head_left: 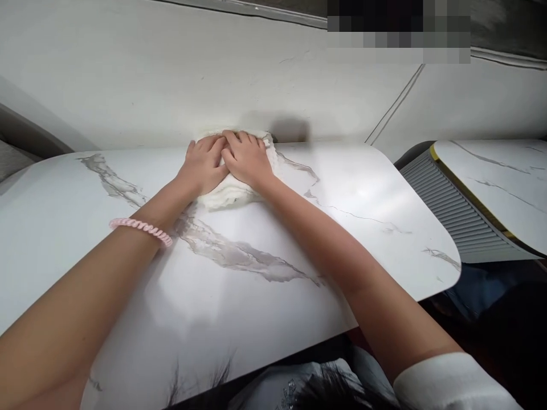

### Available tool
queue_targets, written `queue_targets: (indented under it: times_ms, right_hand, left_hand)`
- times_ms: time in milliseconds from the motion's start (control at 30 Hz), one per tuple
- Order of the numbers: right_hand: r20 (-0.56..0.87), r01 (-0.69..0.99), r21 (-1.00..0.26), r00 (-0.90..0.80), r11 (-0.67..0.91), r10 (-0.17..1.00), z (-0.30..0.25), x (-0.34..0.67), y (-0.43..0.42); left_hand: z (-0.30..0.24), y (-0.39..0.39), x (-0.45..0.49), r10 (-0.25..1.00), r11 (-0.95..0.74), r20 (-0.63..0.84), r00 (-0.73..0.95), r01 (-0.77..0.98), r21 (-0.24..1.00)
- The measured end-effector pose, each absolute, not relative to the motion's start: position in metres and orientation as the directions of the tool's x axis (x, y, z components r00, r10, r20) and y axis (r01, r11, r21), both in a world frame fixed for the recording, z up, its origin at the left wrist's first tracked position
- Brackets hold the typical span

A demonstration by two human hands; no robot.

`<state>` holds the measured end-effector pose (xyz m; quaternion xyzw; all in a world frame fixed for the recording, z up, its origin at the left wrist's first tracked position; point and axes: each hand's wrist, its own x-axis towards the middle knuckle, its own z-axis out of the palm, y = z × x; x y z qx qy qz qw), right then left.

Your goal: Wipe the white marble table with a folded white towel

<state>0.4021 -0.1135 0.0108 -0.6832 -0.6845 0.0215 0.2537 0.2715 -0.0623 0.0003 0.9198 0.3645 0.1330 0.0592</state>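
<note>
A white cloth point(228, 197) lies bunched on the marble-patterned table point(252, 310), at its far edge by the wall. My left hand point(205, 164) rests palm down on the cloth's left part, fingers laid out over it. Beside it, my right hand point(248, 158) presses flat on the cloth's upper right part, its fingers pointing away from me. The two hands touch near the index fingers and thumbs. Much of the cloth is covered by them. A pink coiled band point(141, 226) circles my left forearm.
The white wall point(179, 74) rises directly behind the table. To the right, past a gap, stands another marble-topped piece point(504, 176) with gold trim and a ribbed side point(448, 210). The table's rounded right corner point(453, 273) juts out beside my right arm.
</note>
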Motion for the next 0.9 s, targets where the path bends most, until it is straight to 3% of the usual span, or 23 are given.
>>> queue_targets:
  times_ms: [133,433,900]
  right_hand:
    - [0.305,0.931,-0.358,0.044,0.071,0.951,0.011,0.404,-0.102]
    - [0.259,0.954,-0.297,0.055,0.026,0.964,0.010,0.395,-0.121]
    - [0.286,0.936,-0.311,-0.074,0.166,0.955,0.013,0.334,-0.288]
  left_hand:
    - [0.006,-0.062,0.276,0.742,-0.669,0.206,0.638,0.680,0.300]
    - [-0.002,-0.071,0.266,0.698,-0.715,0.244,0.674,0.633,0.297]
    - [0.007,-0.242,0.191,0.692,-0.718,0.163,0.703,0.647,0.257]
